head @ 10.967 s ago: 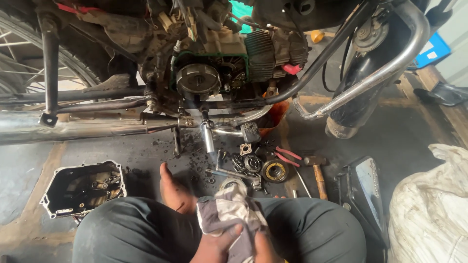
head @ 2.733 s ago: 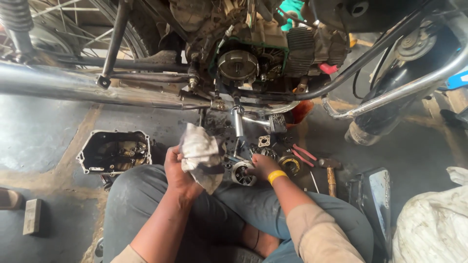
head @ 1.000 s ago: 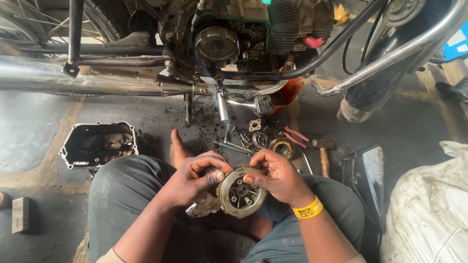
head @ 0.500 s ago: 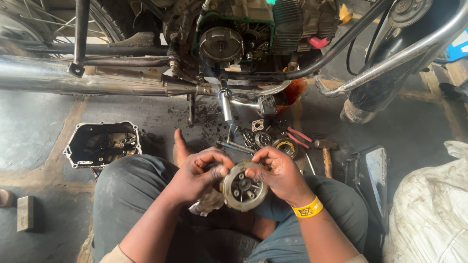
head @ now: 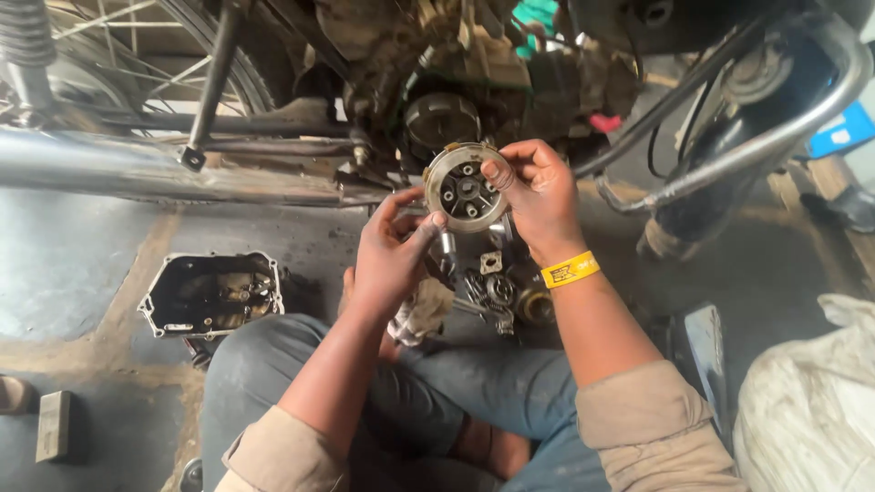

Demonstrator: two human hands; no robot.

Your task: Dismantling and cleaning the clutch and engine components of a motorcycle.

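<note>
Two hands are holding a round metal clutch assembly [head: 466, 187] up in front of the motorcycle's open engine [head: 444, 117]. The right hand [head: 536, 193] is pinching the disc's right rim, thumb laid across its face, while the left hand [head: 392, 252] is propping the lower left edge with its fingertips and also clutching a grimy rag [head: 421, 311] against the palm. A yellow wristband [head: 571, 270] is circling the right wrist.

The disc is looking dull grey and greasy, with a toothed rim, a dark hub and several bolt heads set in a ring. Just behind it, the crankcase is showing a dark circular part of similar size, caked in black oil. A long chrome exhaust pipe [head: 137, 173] is running across the left of the view, and curved chrome crash bars [head: 784, 128] are crossing on the right, both standing between the person and the far side of the bike.

Below the hands, small gears and loose parts [head: 497, 290] are lying scattered on the oily concrete floor [head: 73, 264]. An engine side cover [head: 214, 293] is resting hollow side up beside the person's left knee. A whitish sack [head: 811, 410] is bulging at the lower right, and a small wooden block [head: 55, 425] is sitting at the lower left.
</note>
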